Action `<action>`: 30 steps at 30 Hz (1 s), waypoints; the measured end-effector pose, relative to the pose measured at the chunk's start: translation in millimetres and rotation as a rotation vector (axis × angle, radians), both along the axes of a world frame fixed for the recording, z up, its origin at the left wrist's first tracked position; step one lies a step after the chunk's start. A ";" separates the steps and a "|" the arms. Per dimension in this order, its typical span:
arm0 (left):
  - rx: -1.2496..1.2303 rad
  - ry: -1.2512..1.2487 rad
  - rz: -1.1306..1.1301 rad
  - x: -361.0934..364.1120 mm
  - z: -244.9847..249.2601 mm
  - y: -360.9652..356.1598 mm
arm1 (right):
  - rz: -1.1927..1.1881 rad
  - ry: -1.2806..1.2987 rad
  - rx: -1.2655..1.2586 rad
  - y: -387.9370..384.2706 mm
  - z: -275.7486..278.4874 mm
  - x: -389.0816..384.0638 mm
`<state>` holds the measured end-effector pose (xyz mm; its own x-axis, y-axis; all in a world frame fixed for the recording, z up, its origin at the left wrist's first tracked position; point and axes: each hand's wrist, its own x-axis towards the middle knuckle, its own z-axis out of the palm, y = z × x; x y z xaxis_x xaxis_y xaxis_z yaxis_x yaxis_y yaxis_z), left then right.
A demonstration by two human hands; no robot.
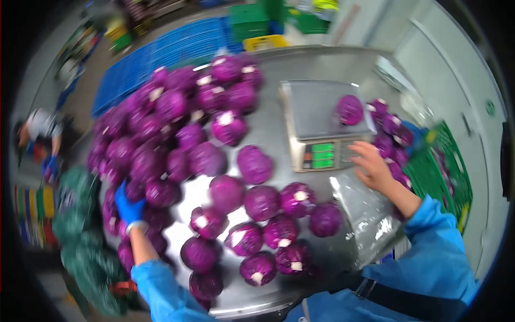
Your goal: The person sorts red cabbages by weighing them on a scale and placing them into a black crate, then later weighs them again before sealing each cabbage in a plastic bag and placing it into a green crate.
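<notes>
My left hand (129, 204), in a blue glove, touches the pile of red cabbages (147, 155) at the left of the metal table; its fingertips are partly lost among them and blurred. Bare and with fingers spread, my right hand (371, 165) is at the right edge of the scale's keypad, holding nothing. One red cabbage (350, 110) rests on the plate of the scale (316, 102), whose display glows green. Several loose cabbages (262, 203) lie across the middle of the table.
Clear plastic bags (370, 220) lie below the scale. A green crate (440, 166) and more cabbages (394, 137) are at the right. Green net sacks (80, 209) stand at the left, near a co-worker (45, 129). Blue pallets (161, 53) lie behind the table (284, 59).
</notes>
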<state>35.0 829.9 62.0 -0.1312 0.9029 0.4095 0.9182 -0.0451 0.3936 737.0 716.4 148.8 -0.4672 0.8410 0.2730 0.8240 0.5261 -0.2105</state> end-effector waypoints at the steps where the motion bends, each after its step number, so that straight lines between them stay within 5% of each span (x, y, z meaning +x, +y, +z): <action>1: -0.094 -0.092 0.010 -18.2 -8.8 5.1 | -0.014 -0.002 0.015 -2.8 -0.9 7.7; 5: 0.031 -0.729 0.290 12.2 22.4 -32.5 | -0.288 0.152 0.172 6.5 -11.5 58.6; 8: 0.074 -1.215 0.047 72.2 37.4 -60.8 | -0.510 0.238 0.265 40.4 -21.9 95.8; 10: -0.150 -1.280 -0.023 157.4 64.9 -79.6 | -0.551 0.362 0.197 62.0 -28.2 95.8; 11: -0.181 -1.107 -0.185 197.0 63.7 -78.4 | -0.570 0.427 0.173 73.4 -29.8 90.6; 12: -0.205 -1.172 -0.262 255.8 74.8 -82.4 | -0.419 0.303 0.261 73.0 -17.8 72.3; 14: -0.389 -1.267 -0.374 335.8 65.5 -89.4 | -0.212 0.706 -0.189 59.8 -13.7 24.3; 17: -0.572 -1.470 -0.467 463.1 77.4 -96.4 | 0.197 0.835 -0.395 22.0 -13.9 -21.3; 20: -0.831 -1.624 -0.742 523.5 81.9 -97.9 | -0.138 0.903 -0.428 7.2 -0.1 29.9; 21: -0.926 -1.585 -0.769 529.6 69.5 -90.4 | -0.254 1.065 -0.446 2.2 -0.8 57.1; 23: -0.717 -1.258 -0.711 550.9 62.0 -74.0 | -0.543 0.945 -0.316 -9.3 12.0 113.1; 25: -0.516 -1.033 -0.595 564.0 34.4 -49.6 | -0.628 0.360 0.042 -19.8 -0.6 173.0; 27: -0.267 -0.776 -0.624 587.8 9.6 -9.5 | -0.655 0.083 -0.068 -34.0 -6.3 212.4; 30: -0.037 -0.394 -0.588 639.5 34.9 28.1 | -0.606 -0.256 -0.160 -46.0 -27.9 234.1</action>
<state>674.5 858.0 96.9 0.2508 0.8818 0.3994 0.5346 -0.4701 0.7023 971.1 670.4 120.9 0.0668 0.9955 0.0668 0.9978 -0.0665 -0.0067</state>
